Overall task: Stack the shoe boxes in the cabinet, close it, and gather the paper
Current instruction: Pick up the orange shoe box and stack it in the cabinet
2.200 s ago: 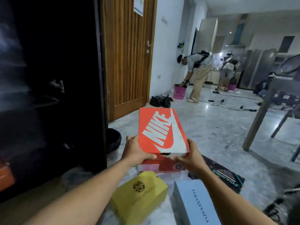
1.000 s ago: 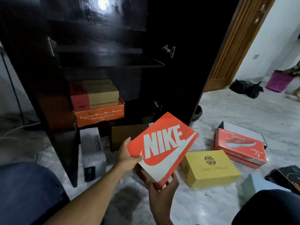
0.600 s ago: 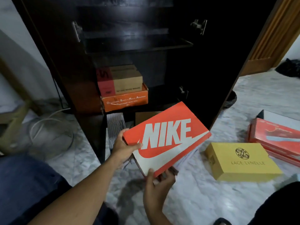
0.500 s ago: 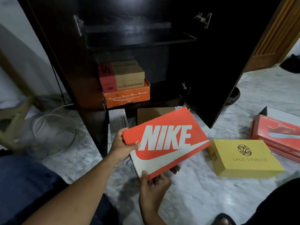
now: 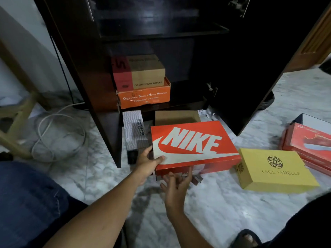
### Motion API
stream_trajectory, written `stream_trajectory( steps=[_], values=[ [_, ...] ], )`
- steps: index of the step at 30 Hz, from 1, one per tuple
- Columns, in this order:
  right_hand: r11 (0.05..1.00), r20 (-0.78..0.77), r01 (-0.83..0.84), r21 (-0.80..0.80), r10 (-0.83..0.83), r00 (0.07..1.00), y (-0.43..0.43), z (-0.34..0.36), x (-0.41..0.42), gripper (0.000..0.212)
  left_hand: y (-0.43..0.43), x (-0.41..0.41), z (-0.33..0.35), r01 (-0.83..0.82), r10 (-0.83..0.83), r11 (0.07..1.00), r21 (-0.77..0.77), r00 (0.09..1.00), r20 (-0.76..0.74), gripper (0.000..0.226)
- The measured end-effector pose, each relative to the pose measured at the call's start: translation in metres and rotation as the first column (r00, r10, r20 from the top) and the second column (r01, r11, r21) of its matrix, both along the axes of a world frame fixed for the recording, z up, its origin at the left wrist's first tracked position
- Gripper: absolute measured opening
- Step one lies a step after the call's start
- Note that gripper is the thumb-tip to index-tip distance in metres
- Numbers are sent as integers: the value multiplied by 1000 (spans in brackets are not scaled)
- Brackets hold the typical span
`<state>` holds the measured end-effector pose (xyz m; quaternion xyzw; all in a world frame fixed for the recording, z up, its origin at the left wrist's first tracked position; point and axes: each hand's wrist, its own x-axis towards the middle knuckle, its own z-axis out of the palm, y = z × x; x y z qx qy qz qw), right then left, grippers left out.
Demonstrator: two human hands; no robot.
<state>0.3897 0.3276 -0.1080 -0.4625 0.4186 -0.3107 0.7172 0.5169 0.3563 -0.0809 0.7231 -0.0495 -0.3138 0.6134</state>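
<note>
The orange Nike shoe box (image 5: 193, 145) lies flat, low over the marble floor in front of the open dark cabinet (image 5: 241, 68). My left hand (image 5: 146, 163) grips its left end, thumb on the lid. My right hand (image 5: 176, 187) is below the front side, fingers spread and loose, fingertips touching the box. On the cabinet's bottom shelf an orange box (image 5: 145, 98) carries a brown-and-red box (image 5: 141, 72). A grey patterned box (image 5: 133, 129) and a brown box (image 5: 176, 117) sit behind the Nike box. White paper scraps (image 5: 206, 113) lie by the cabinet base.
A yellow Lace Lynelle box (image 5: 274, 169) sits to the right of the Nike box, and a red shoe box (image 5: 308, 140) lies further right. A coiled white cable (image 5: 57, 135) and a wooden leg (image 5: 18, 122) are on the left. My knee in jeans (image 5: 26, 203) fills the lower left.
I turned from the room to the cabinet with the Nike box. The box came down from a tilted hold to level near the floor, and my right hand loosened under its front edge.
</note>
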Motion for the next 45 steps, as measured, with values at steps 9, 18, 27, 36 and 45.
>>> stream_trajectory(
  steps=[9, 18, 27, 36, 45],
  values=[
    [935, -243, 235, -267, -301, 922, -110, 5, -44, 80, -17, -4, -18, -47, 44, 996, 79, 998, 47, 76],
    [931, -484, -145, -336, -38, 874, -235, 36, -92, 127, -26, -11, -22, 56, -76, 992, 110, 981, 179, 84],
    [909, -501, -195, -368, -17, 865, -249, 24, -93, 96, -26, -11, -27, 176, -182, 983, 48, 953, 240, 106],
    [823, -359, -417, -386, 282, 890, -242, 26, -94, 94, -24, 3, -20, 134, -133, 991, 15, 950, 284, 104],
    [807, -225, -402, -433, 335, 915, -241, 141, -68, 86, -23, 37, 71, 138, -102, 988, -63, 909, 404, 95]
  ],
)
